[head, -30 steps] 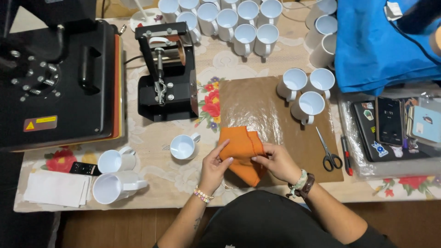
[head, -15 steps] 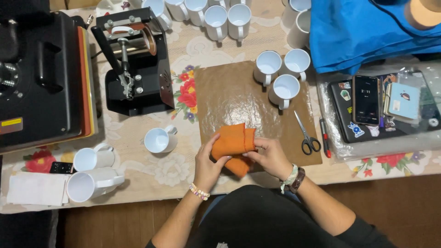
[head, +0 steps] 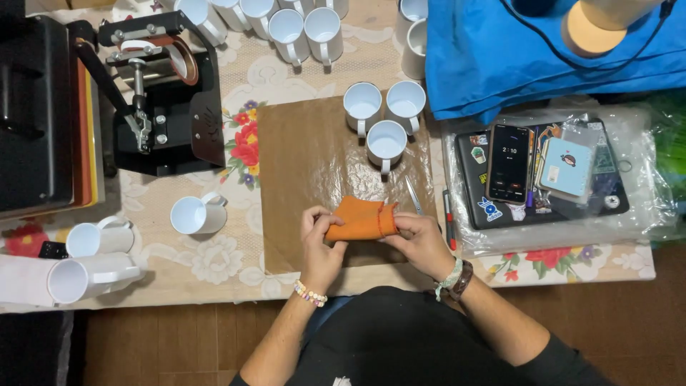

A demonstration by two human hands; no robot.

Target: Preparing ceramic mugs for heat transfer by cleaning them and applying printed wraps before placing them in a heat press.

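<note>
Orange wrap (head: pixel 361 219) lying above the brown paper sheet (head: pixel 300 157), left hand (head: pixel 321 246) gripping its left end, right hand (head: pixel 423 243) pinching its right end, both closed on it, scissors (head: pixel 413 196) just beside, three white mugs (head: pixel 386 141) standing behind.

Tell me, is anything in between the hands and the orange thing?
No. Both hands are already on the orange wrap: the left hand grips its left end and the right hand its right end, over the brown sheet. The three white mugs stand farther back, apart from it.
</note>
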